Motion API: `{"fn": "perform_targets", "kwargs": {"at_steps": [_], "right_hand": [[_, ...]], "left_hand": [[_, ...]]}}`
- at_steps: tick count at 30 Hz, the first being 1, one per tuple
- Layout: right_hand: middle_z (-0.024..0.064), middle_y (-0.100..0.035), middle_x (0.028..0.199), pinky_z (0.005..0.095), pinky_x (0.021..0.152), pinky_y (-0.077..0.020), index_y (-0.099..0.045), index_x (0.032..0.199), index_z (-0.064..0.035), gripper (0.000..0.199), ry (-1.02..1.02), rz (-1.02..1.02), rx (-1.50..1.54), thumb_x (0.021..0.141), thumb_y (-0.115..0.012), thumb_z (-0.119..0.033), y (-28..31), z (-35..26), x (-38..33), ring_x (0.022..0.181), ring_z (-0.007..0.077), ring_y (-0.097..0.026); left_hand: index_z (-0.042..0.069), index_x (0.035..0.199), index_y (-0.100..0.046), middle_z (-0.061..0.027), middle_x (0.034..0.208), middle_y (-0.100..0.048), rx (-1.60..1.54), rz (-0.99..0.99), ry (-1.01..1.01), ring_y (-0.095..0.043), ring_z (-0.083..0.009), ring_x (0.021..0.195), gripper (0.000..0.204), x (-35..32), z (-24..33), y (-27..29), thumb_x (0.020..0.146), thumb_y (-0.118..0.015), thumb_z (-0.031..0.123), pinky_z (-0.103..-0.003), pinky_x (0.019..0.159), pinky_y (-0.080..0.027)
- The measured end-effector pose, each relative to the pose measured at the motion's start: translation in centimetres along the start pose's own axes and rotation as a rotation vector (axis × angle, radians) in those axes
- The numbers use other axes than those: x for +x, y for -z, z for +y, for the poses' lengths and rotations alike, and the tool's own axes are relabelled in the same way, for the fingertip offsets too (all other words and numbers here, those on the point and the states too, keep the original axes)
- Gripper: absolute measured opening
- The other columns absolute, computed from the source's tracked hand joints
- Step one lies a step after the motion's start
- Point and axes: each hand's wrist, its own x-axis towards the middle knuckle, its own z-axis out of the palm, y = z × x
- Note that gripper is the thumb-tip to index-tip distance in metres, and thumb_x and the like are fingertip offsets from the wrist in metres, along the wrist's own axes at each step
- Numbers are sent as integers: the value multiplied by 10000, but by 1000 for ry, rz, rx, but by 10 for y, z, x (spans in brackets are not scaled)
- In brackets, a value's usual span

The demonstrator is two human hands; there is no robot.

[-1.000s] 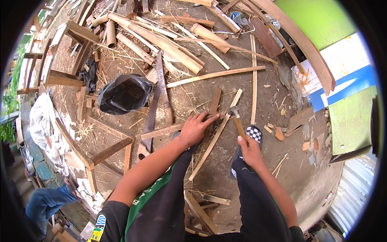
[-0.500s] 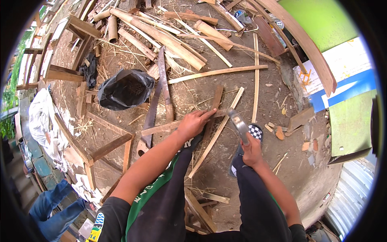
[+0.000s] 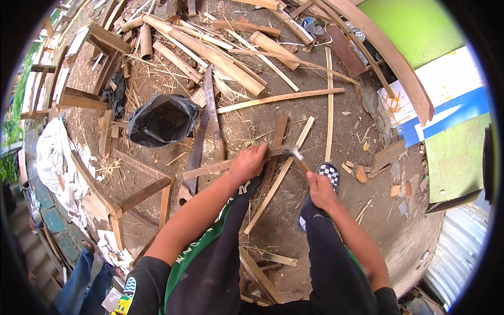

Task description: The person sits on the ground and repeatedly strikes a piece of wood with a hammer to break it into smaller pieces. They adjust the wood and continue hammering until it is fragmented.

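Observation:
My left hand (image 3: 249, 161) is closed over a narrow wooden slat (image 3: 206, 169) that lies crosswise ahead of my knees. Beneath it, a darker wooden strip (image 3: 279, 130) crosses at an angle near my fingertips. Gripped by its handle in my right hand (image 3: 322, 190) is a hammer (image 3: 293, 153), its metal head at the slat's right end. Whether the head touches the wood I cannot tell, nor does any nail show between my left fingers. A pale bamboo strip (image 3: 273, 190) runs slantwise under the hammer, between my feet.
A handsaw (image 3: 195, 153) and a long blade with a wooden handle (image 3: 214, 118) lie left of the slat, beside an open black plastic bag (image 3: 164, 119). Split bamboo (image 3: 210, 52) is heaped beyond. Wooden frames (image 3: 144, 194) stand left; green panels (image 3: 454, 163) stand right.
The hammer head has swung down and left onto or just above the slat's end. My left fingers have drawn back and curled. At lower left, a person's jeans-clad legs have shifted.

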Motion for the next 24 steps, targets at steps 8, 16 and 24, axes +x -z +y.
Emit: {"fn": "perform_targets", "kwargs": {"at_steps": [8,16,24], "right_hand": [[226,-544,607,470,571,-439,-638,932,33,527,170,39,232,1078,-468,-444,8,-5,-7,552,417,-533],[230,-528,635,472,569,-421,-615,925,20,452,176,128,233,1083,-455,-372,19,-15,-11,612,453,-581],[253,-577,654,499,558,-435,-591,898,8,447,191,84,190,1075,-480,-387,15,-23,-2,631,473,-609]], "left_hand": [[35,1078,-477,-210,942,-662,-20,-1,-6,-665,-444,907,334,2,3,2,937,-694,246,-527,735,-556],[36,1070,-481,-206,941,-657,2,-15,30,-660,-444,905,322,-1,3,7,938,-692,240,-525,731,-555],[42,1069,-481,-201,929,-661,15,-12,40,-664,-435,914,323,-4,1,3,934,-696,242,-526,735,-556]]}}
